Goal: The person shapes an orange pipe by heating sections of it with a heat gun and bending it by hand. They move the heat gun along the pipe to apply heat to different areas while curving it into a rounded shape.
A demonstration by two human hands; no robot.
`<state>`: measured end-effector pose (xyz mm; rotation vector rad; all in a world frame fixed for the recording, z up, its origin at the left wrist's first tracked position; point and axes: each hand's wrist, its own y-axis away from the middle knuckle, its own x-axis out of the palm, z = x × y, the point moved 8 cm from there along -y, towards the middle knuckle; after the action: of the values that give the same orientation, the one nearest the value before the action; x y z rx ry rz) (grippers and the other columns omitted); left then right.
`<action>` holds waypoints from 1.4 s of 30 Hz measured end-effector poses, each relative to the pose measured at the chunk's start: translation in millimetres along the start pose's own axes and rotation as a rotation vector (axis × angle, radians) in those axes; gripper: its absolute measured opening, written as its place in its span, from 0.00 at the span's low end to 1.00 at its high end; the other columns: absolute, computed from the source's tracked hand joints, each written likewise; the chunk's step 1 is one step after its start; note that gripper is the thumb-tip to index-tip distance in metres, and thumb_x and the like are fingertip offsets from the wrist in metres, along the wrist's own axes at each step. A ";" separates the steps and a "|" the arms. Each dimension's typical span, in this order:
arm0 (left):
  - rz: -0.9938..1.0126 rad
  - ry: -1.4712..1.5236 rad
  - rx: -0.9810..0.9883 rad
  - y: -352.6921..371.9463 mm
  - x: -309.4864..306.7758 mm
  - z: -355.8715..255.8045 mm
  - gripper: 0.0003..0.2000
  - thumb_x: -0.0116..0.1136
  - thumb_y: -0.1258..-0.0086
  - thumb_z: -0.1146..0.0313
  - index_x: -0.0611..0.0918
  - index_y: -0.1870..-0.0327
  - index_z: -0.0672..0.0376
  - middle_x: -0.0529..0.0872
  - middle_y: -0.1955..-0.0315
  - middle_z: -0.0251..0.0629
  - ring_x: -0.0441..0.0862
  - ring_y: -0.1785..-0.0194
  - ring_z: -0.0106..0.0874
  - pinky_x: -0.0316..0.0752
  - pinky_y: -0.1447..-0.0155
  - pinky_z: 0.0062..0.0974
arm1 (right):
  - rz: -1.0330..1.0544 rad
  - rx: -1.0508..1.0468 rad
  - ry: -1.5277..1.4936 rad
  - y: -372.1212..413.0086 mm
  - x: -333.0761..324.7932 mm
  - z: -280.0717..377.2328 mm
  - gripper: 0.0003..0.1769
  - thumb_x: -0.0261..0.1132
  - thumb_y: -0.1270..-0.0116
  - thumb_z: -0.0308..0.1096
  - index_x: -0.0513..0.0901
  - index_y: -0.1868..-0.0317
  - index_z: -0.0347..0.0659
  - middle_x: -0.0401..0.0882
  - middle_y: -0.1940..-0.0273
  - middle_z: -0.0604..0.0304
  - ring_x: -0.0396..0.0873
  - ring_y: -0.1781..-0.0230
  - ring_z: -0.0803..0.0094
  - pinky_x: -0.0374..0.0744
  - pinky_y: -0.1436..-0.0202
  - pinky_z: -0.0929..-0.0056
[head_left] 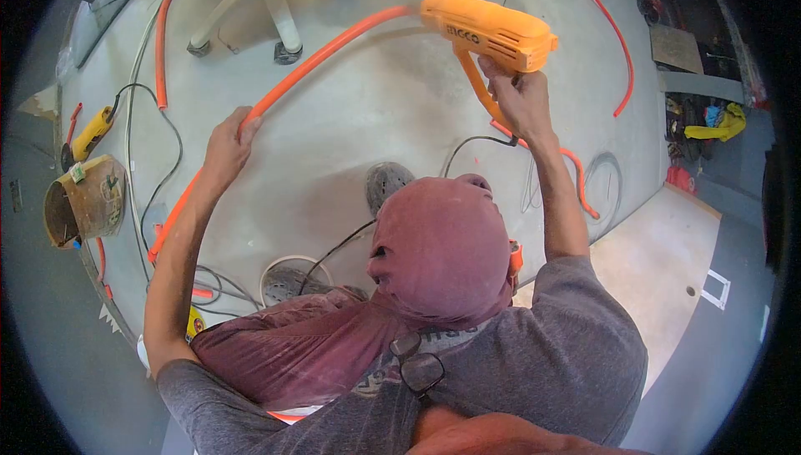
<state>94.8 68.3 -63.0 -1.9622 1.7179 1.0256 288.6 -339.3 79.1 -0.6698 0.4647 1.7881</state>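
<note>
From the head view, the person stands over a bare concrete floor [375, 104] with both arms stretched out ahead. The left hand [229, 138] is closed around a long orange pipe [325, 50], its fingers wrapped over the top. The right hand [517, 96] is clenched on the grip of an orange heat gun [492, 29], held up with the nozzle pointing left.

The pipe's long axis runs on a slant. Its near end sits low on the left beside the person's left forearm. From there it rises through the left hand and curves away to the far right, where its tip meets the gun's nozzle. Whether the tip touches the nozzle or sits just inside it is hard to tell. The gun therefore lies up and to the right of the left fingers, along the pipe's own line. The right hand is the nearer of the two to that meeting point.

A black cable [476, 139] drops from the gun's handle toward the person's feet. Open floor lies between the two arms and under the pipe. A white chair base [275, 4] stands just beyond the pipe's far stretch. A bucket [83, 204] and a yellow tool [92, 131] sit well off to the left, and a loose pipe [624, 54] curves along the far right.
</note>
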 end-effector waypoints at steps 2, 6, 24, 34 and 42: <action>0.012 -0.009 -0.005 -0.9 -0.6 -0.7 0.18 0.56 0.17 0.56 0.82 0.42 0.64 0.82 0.70 0.55 0.81 0.65 0.49 0.75 0.56 0.42 | 0.035 -0.010 -0.006 2.3 3.7 11.4 0.16 0.69 0.23 0.41 0.87 0.51 0.35 0.79 0.72 0.67 0.74 0.74 0.80 0.73 0.69 0.73; -0.005 -0.027 -0.002 -1.1 -8.1 -4.3 0.18 0.57 0.17 0.57 0.82 0.42 0.64 0.85 0.65 0.56 0.83 0.62 0.51 0.76 0.53 0.42 | 0.220 -0.172 0.073 -0.8 7.6 59.0 0.19 0.69 0.25 0.42 0.87 0.44 0.35 0.89 0.65 0.57 0.82 0.66 0.70 0.82 0.58 0.67; -0.041 -0.058 0.106 -1.8 -40.6 -27.8 0.18 0.60 0.19 0.58 0.83 0.41 0.65 0.87 0.57 0.56 0.83 0.58 0.52 0.76 0.50 0.43 | 0.302 -0.114 0.500 -60.9 -48.0 144.3 0.26 0.67 0.21 0.53 0.87 0.43 0.35 0.76 0.71 0.67 0.73 0.74 0.80 0.74 0.69 0.78; -0.082 -0.083 0.114 0.8 -47.2 -28.1 0.18 0.61 0.20 0.60 0.83 0.41 0.65 0.88 0.57 0.55 0.84 0.59 0.50 0.77 0.50 0.42 | 0.328 -0.067 0.565 -56.8 -37.6 132.4 0.30 0.68 0.23 0.57 0.86 0.43 0.35 0.79 0.68 0.65 0.76 0.73 0.79 0.77 0.68 0.75; -0.034 -0.094 0.088 2.0 -42.7 -31.5 0.17 0.60 0.19 0.60 0.83 0.42 0.66 0.87 0.59 0.57 0.84 0.59 0.49 0.77 0.51 0.42 | 0.457 -0.116 0.367 -30.8 -10.1 149.6 0.29 0.68 0.24 0.57 0.87 0.43 0.37 0.78 0.69 0.67 0.74 0.73 0.79 0.76 0.68 0.75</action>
<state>101.7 77.2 -11.2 -1.8529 1.6456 0.9960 288.7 -245.5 200.2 -1.0454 0.8172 2.1374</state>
